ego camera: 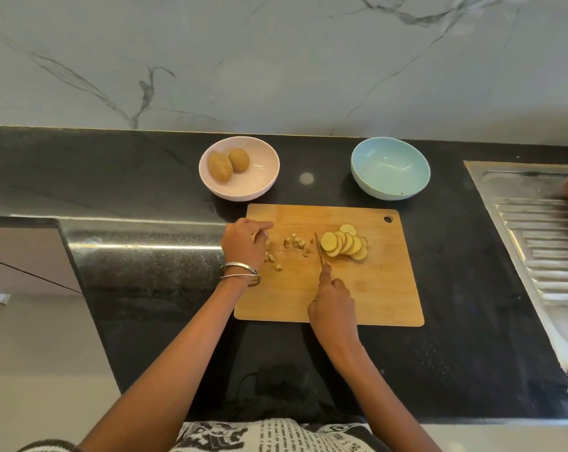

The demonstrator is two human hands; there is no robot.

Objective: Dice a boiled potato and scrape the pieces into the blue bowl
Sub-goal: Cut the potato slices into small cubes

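Board: a wooden cutting board [374, 288] lies on the black counter [145, 177], hanging hole at its far right corner.
Slices: a fanned row of potato slices [344, 244] sits right of centre on the board.
Dice: small potato cubes [294, 242] lie scattered on the board's left part.
Right hand [333, 306]: grips the knife [319, 249], forefinger along the spine, blade just left of the slices.
Left hand [243, 244]: fingers curled over the board's far left corner; it may be holding a few cubes, hard to tell.
Blue bowl [390, 168]: beyond the board, to the right.
Pink bowl [239, 168]: far left of the board, holding two whole potatoes [229, 164].
Sink drainer [537, 230]: at the right edge.
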